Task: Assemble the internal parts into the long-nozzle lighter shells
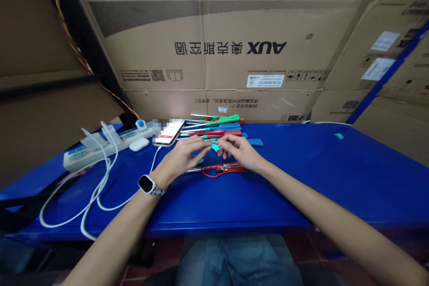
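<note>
My left hand (pixel 187 154), with a watch (pixel 146 183) on its wrist, pinches a small teal-green piece (pixel 215 147) that looks like tape. From the other side my right hand (pixel 239 149) closes its fingers on the same piece. Just below the hands lies a red long-nosed lighter (pixel 217 170), its casing seemingly open with inner parts showing. Another bit of teal (pixel 200 161) shows under my left fingers. Behind the hands several long-nosed lighters lie side by side, among them a green one (pixel 226 119) and a red one (pixel 231 133); the fingers partly cover the nearest.
A phone (pixel 170 133) lies left of the lighters, beside a white earbud case (pixel 139 144). Further left a power strip (pixel 75 157) carries plugs and looping white cables (pixel 97 192). A green scrap (pixel 339 136) rests on the blue table (pixel 318 165) at right. Cardboard (pixel 231 18) walls the back.
</note>
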A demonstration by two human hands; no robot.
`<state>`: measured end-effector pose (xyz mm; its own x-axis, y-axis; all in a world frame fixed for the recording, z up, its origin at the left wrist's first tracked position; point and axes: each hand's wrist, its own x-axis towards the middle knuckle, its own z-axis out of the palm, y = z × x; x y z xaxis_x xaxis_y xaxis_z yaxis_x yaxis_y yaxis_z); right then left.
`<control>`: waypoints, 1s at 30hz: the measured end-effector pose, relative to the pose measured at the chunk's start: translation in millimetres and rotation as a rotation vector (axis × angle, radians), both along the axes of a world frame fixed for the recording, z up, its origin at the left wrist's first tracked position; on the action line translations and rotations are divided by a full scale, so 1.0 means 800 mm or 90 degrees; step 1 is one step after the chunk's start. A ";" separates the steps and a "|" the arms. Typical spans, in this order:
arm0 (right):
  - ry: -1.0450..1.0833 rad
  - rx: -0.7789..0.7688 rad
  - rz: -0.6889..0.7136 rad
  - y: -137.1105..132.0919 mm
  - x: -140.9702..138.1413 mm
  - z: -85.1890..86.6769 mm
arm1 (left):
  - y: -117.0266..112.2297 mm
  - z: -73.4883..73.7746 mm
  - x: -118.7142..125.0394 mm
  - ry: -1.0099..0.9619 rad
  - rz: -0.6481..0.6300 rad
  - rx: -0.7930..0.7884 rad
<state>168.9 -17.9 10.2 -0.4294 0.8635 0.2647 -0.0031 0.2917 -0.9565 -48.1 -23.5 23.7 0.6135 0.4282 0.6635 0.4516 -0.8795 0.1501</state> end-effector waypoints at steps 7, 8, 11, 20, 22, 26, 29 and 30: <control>-0.050 0.017 -0.009 -0.007 0.001 -0.005 | 0.000 -0.001 0.001 0.000 0.019 -0.115; -0.057 0.013 -0.007 -0.007 0.000 -0.007 | -0.001 -0.001 0.002 0.004 0.014 -0.112; -0.073 -0.002 -0.005 -0.009 0.001 -0.009 | -0.004 0.002 0.005 0.023 0.015 -0.101; -0.383 0.287 -0.051 -0.020 0.027 0.003 | -0.004 0.002 -0.005 0.112 -0.011 -0.293; -0.454 0.354 -0.021 -0.019 0.029 0.002 | -0.003 0.002 -0.007 0.130 -0.007 -0.330; -0.517 0.392 0.027 -0.019 0.027 -0.003 | -0.007 0.005 -0.005 0.136 -0.007 -0.371; -0.527 0.387 0.038 -0.018 0.027 -0.005 | -0.009 0.004 -0.004 0.142 -0.002 -0.395; -0.527 0.383 0.040 -0.018 0.028 -0.006 | -0.009 0.003 -0.003 0.144 0.002 -0.400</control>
